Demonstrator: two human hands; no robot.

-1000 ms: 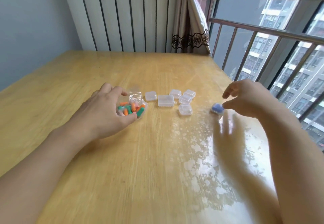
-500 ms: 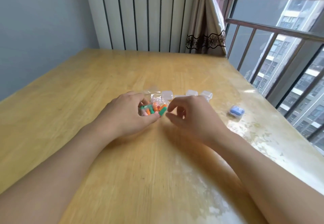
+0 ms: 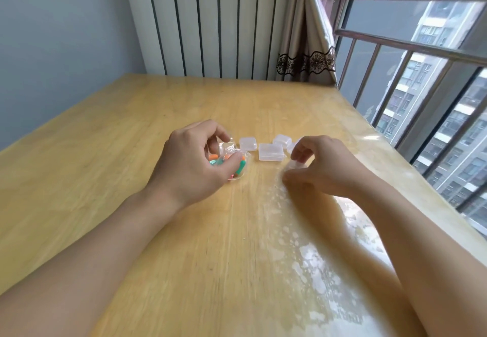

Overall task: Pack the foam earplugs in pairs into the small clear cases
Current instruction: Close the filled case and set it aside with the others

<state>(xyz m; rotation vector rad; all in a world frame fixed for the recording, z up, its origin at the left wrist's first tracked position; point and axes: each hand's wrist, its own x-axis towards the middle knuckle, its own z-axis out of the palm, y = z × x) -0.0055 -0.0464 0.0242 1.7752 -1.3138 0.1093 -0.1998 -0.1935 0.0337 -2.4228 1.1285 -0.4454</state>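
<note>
Both forearms come in from the bottom edge and reach forward over the table (image 3: 131,136). The left hand (image 3: 192,162) has its back up, with the fingers curled and the thumb pressed against a clear bag of earplugs (image 3: 232,160). The right hand (image 3: 324,168) is near it, fingers bent, pinching a small clear case (image 3: 296,164) between thumb and fingertips.
</note>
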